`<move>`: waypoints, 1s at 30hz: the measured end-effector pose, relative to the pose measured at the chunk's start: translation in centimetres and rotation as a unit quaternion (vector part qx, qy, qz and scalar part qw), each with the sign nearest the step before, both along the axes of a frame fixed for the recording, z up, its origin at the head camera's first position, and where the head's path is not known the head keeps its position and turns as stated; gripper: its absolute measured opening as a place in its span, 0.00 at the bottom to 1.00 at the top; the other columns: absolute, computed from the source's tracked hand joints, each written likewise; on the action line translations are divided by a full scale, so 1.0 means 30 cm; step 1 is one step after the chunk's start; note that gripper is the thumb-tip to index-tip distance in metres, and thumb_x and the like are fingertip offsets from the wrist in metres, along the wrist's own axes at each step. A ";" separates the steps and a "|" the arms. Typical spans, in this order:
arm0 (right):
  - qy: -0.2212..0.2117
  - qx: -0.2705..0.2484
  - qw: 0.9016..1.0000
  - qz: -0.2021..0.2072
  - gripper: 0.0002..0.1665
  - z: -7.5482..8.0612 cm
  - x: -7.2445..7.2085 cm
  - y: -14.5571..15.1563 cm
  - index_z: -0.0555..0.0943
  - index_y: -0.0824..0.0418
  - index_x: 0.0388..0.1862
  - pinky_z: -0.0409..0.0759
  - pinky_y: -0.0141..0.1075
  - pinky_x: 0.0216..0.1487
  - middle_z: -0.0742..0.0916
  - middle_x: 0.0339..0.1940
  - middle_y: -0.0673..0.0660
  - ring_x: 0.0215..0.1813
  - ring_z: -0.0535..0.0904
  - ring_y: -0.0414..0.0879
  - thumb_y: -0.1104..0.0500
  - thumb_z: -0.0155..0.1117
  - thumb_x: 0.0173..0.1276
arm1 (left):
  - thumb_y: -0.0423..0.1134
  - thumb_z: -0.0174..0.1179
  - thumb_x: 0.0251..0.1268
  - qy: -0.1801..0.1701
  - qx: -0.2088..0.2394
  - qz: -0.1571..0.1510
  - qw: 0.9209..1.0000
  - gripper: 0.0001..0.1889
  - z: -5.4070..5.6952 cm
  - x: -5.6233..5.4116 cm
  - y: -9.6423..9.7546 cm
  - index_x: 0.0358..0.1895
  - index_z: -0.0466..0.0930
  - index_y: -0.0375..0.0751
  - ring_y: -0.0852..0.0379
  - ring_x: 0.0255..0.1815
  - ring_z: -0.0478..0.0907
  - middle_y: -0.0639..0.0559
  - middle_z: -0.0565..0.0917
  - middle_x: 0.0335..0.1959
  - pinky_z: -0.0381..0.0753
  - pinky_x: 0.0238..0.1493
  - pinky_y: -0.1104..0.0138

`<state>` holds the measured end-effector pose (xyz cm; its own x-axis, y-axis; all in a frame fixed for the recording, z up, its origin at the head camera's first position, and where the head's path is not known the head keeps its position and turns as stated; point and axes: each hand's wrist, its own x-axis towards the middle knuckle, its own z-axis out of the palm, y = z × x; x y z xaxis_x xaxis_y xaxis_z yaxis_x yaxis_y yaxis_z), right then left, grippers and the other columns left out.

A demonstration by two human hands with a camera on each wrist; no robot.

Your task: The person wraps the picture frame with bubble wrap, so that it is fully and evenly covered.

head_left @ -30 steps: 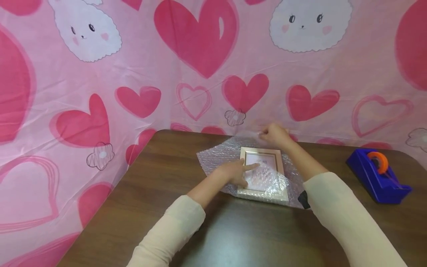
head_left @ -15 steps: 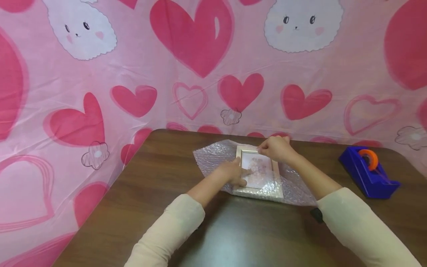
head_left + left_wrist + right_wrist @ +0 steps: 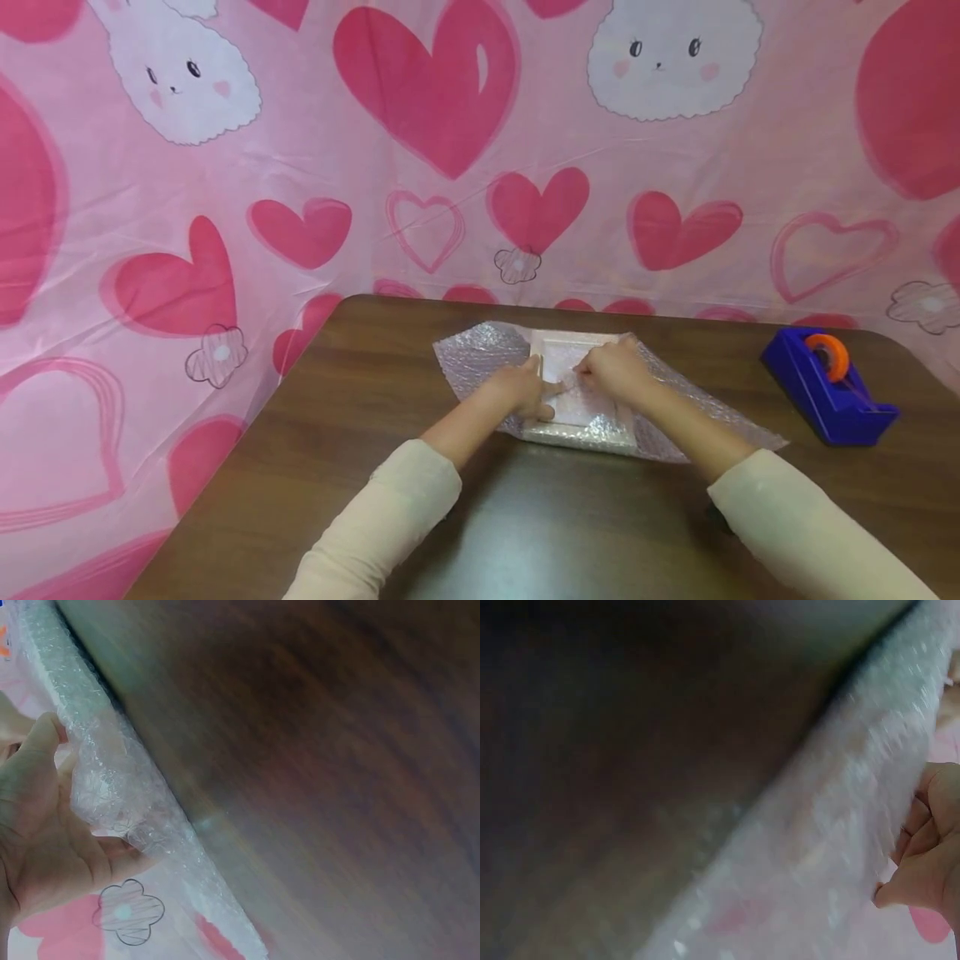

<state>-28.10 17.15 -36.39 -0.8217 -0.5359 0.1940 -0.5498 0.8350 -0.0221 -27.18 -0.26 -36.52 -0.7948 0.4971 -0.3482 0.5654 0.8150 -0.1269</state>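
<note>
A light-coloured picture frame lies face up on a sheet of bubble wrap, part of which covers its face. My left hand rests at the frame's left side, its fingers spread and pressing on the wrap. In the left wrist view, the thumb and fingers of the left hand lie along crumpled bubble wrap. My right hand pinches the bubble wrap's edge over the middle of the frame. In the right wrist view, the right hand has curled fingers beside the wrap.
A blue tape dispenser with an orange-cored roll stands at the right of the brown wooden table. Behind the table hangs a pink cloth with hearts and rabbit faces. A small dark object is partly hidden under the right sleeve.
My right hand has come from beyond the frame's far edge down toward me, drawing the bubble wrap over the frame's face. The left hand has stayed in place on the frame.
</note>
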 end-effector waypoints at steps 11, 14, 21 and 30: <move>0.025 0.053 0.998 -0.010 0.06 -0.037 0.038 -0.026 0.85 0.54 0.23 0.70 0.50 0.37 0.83 0.18 0.53 0.24 0.78 0.47 0.58 0.64 0.57 | 0.60 0.48 0.63 0.004 0.008 0.007 1.000 0.30 0.007 0.020 -0.005 0.69 0.51 0.75 0.38 0.57 0.67 0.38 0.54 0.68 0.70 0.56 0.55; 0.014 0.062 0.998 -0.009 0.04 -0.041 0.051 -0.026 0.84 0.54 0.25 0.70 0.51 0.38 0.83 0.18 0.53 0.24 0.77 0.47 0.59 0.63 0.58 | 0.60 0.48 0.63 0.029 0.005 -0.004 1.000 0.31 -0.008 0.028 -0.012 0.69 0.50 0.75 0.38 0.56 0.68 0.38 0.54 0.68 0.72 0.53 0.55; -0.049 0.049 0.997 -0.018 0.14 -0.052 0.094 -0.004 0.79 0.58 0.49 0.68 0.57 0.41 0.83 0.48 0.63 0.44 0.80 0.61 0.58 0.56 0.65 | 0.59 0.53 0.59 0.100 0.035 0.006 0.994 0.33 -0.034 0.050 -0.013 0.69 0.58 0.60 0.43 0.45 0.74 0.42 0.58 0.63 0.80 0.38 0.58; -0.113 0.055 0.992 -0.024 0.26 -0.056 0.125 -0.001 0.69 0.62 0.65 0.55 0.71 0.53 0.74 0.62 0.64 0.63 0.67 0.59 0.55 0.48 0.70 | 0.64 0.52 0.58 0.088 0.012 0.001 0.996 0.42 -0.037 0.049 -0.009 0.74 0.46 0.58 0.43 0.58 0.70 0.53 0.43 0.74 0.77 0.47 0.59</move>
<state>-24.35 17.12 -38.06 -0.8622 -0.5036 -0.0550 -0.5015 0.8639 -0.0470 -25.72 -0.52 -37.64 -0.8431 0.5024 -0.1915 0.5350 0.8197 -0.2046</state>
